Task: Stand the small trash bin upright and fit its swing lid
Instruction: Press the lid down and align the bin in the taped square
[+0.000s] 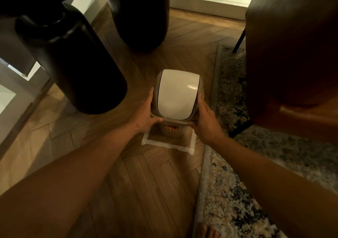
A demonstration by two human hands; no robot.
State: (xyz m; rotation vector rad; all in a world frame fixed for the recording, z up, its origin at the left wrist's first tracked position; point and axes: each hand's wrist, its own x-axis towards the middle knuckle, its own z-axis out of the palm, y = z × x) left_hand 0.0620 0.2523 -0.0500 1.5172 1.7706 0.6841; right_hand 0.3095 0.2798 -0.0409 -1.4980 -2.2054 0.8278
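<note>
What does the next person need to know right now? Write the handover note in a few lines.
Left hand: gripping the left side of the swing lid, thumb on its front edge.
Right hand: gripping the lid's right side the same way.
Trash bin: upright on the wood floor, inside the white tape square, beside the rug.
Done: bin is standing; lid sits on top of it with the white flap closed.
Left: whether the lid's rim is fully seated cannot be told from here; press it down evenly, check, then let go.
</note>
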